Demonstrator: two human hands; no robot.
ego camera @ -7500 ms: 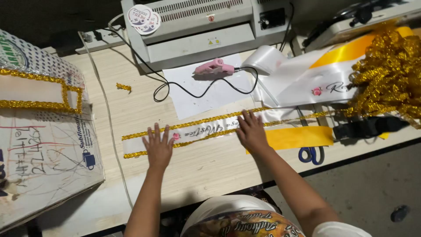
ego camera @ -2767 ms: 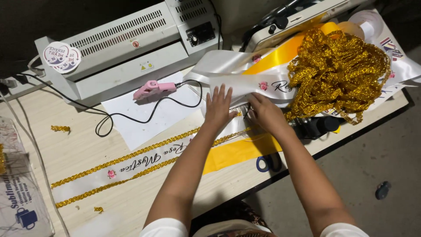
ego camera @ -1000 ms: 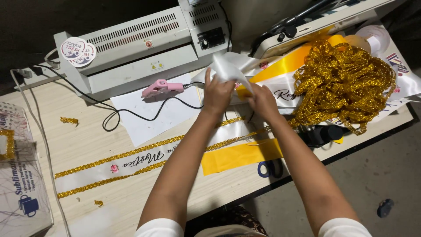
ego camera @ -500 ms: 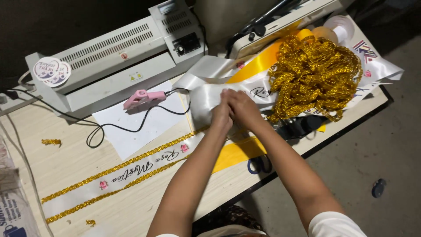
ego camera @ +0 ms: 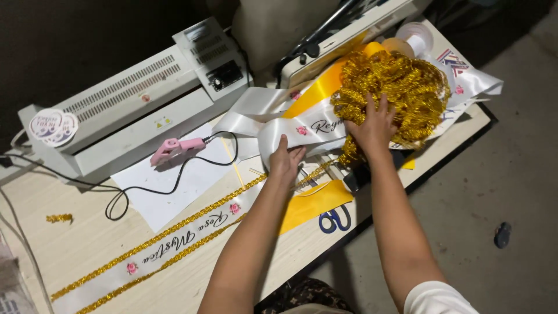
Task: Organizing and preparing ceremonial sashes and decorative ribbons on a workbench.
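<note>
White sash (ego camera: 290, 131) is pinned flat by open left hand (ego camera: 285, 163); gold trim pile (ego camera: 395, 87), at 2 o'clock, is gripped by right hand (ego camera: 372, 125) to gather it.

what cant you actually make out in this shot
- Head view: scissors, blades hidden under the yellow ribbon.
- Right hand, fingers sunk in the gold trim pile, grip unclear.
- Trimmed sash, its left end cut off by the frame edge.
- Left hand covers the white sash beneath it.

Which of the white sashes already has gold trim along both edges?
The flat sash lying along the table's front, left of the left hand. The folded sash under that hand has bare edges.
</note>
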